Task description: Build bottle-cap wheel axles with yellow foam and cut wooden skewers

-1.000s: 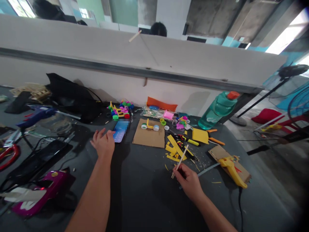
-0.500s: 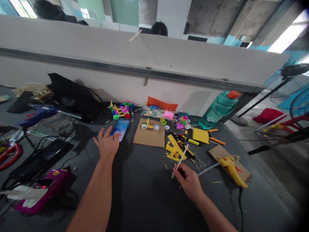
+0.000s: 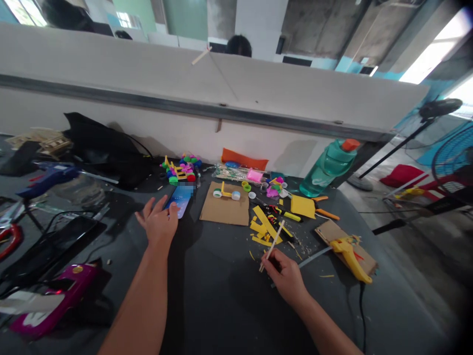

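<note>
My left hand [image 3: 159, 220] is open over the lower end of a phone [image 3: 182, 198] with a lit screen; the thumb lies on or just above the glass, and the other fingers spread to its left. My right hand [image 3: 283, 272] pinches a thin pale wooden stick [image 3: 274, 242], which slants up and to the right above the dark table. Between the hands, farther back, lies a square of cardboard [image 3: 224, 212] carrying a small yellow frame [image 3: 223, 190] with bottle caps at its ends. Cut yellow strips [image 3: 266, 224] are scattered just beyond my right hand.
A yellow glue gun [image 3: 349, 254] rests on cardboard at the right, its cord trailing forward. A teal bottle [image 3: 327, 170] stands at the back right. Pliers with orange handles [image 3: 327, 214] lie near it. On the left are a blue glue gun [image 3: 50, 177] and a magenta device [image 3: 61, 296].
The whole view has shifted slightly, so things sit a little farther left. My left thumb stays at the phone, and my right hand still holds the stick.
</note>
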A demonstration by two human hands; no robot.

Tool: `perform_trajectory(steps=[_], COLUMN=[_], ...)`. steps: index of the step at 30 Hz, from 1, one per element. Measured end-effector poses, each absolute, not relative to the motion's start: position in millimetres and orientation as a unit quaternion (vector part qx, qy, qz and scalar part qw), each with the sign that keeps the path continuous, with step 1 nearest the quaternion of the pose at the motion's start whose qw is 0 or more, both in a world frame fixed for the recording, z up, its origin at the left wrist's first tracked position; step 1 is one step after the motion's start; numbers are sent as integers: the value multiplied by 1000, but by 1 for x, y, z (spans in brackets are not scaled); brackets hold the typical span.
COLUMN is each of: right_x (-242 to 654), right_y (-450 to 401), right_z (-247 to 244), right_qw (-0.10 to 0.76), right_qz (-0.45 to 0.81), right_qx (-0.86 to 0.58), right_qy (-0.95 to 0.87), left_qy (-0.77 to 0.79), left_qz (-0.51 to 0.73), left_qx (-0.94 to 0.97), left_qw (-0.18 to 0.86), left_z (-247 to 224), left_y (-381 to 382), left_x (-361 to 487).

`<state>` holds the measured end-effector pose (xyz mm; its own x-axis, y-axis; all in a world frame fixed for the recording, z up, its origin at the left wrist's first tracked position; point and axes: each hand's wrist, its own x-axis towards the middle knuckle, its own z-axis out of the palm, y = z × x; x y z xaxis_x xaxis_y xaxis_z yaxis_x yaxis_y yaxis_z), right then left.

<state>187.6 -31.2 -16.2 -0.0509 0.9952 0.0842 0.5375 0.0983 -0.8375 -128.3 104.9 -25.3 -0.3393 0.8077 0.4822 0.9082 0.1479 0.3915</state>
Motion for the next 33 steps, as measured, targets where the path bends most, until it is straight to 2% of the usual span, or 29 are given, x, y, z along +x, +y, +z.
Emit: perform_trajectory(steps=[18, 33], right_x=[189, 189], right_y=[-32, -32], right_z=[-19, -20], right_qw=[352, 352], right_qz=[321, 324], right_qx=[-593, -592], right_qy=[-650, -649], left_qy=[-769, -794], left_qz=[-308, -415], left_qx=[-559, -433], left_qw=[49, 104], left_z=[-24, -26], left_y=[105, 113], left_x=[-128, -143])
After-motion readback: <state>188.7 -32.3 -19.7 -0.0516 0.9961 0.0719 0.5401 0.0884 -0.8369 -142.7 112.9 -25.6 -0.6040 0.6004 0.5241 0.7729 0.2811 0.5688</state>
